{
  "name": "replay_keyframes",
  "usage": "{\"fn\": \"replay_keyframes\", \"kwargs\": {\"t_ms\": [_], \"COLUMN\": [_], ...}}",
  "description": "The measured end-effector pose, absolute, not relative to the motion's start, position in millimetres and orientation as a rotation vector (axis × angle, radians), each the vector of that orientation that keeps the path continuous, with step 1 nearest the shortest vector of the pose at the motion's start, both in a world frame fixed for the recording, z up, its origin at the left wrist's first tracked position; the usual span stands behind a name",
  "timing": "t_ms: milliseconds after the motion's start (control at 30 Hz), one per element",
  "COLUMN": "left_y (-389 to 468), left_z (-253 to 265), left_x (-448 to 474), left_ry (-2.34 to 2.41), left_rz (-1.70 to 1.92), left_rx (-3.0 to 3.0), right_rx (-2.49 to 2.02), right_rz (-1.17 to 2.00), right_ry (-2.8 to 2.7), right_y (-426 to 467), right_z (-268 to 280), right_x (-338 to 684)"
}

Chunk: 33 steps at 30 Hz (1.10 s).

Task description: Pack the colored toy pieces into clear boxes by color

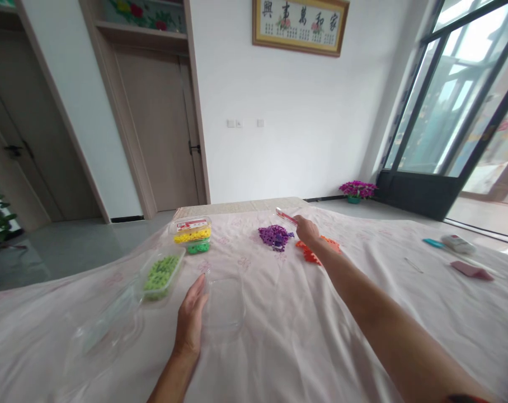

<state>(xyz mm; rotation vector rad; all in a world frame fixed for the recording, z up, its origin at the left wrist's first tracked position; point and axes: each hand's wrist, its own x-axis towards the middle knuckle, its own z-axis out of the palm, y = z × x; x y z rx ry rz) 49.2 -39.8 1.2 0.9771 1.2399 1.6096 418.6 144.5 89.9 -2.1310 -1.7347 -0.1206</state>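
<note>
My left hand (191, 316) grips the left side of a clear plastic container (224, 308) that looks empty on the cloth. Farther forward, my right hand (307, 229) is closed on a clear plastic lid (286, 216) with a red label, seen nearly edge-on. Beneath that lid lies a purple heap of openwork pieces (274, 237). Orange openwork pieces (307, 253) spread under my right wrist, partly hidden by it. Left of my left hand, an uncovered clear box (164, 274) holds light green pieces.
A labelled box with yellow pieces (192, 235) sits above green pieces (198, 247). A clear plastic lid or tray (107, 324) lies at left. At right are a pink item (472, 271), a white packet (457, 244) and a blue item (433, 243) on the pale cloth (363, 280).
</note>
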Motion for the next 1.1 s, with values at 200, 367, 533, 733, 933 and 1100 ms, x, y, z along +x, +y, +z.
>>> {"fn": "replay_keyframes", "kwargs": {"t_ms": [200, 367, 533, 733, 933, 1100], "left_y": [-32.2, -28.1, -27.0, -29.5, -32.7, -32.8], "left_z": [-4.4, -7.6, -9.8, -6.1, 2.1, 2.5], "left_x": [47.4, 47.2, 45.6, 47.3, 49.9, 49.0], "left_ry": [1.263, 1.263, 1.259, 1.271, 1.286, 1.297], "left_rz": [1.592, 1.602, 1.605, 1.634, 1.673, 1.697], "left_rx": [0.975, 0.929, 0.878, 0.809, 0.803, 0.784], "right_rx": [-2.212, -2.228, -2.123, -1.881, -1.659, -1.476], "right_rz": [-0.12, -0.06, 0.003, 0.051, 0.071, 0.114], "right_ry": [-1.734, -1.828, -2.01, -2.254, -2.434, -2.582], "right_y": [190.1, 212.7, 216.9, 202.8, 157.4, 105.0], "right_z": [77.4, 64.3, 59.5, 64.6, 80.4, 97.2], "right_x": [432.0, 427.8, 417.4, 403.4, 387.9, 373.5]}}
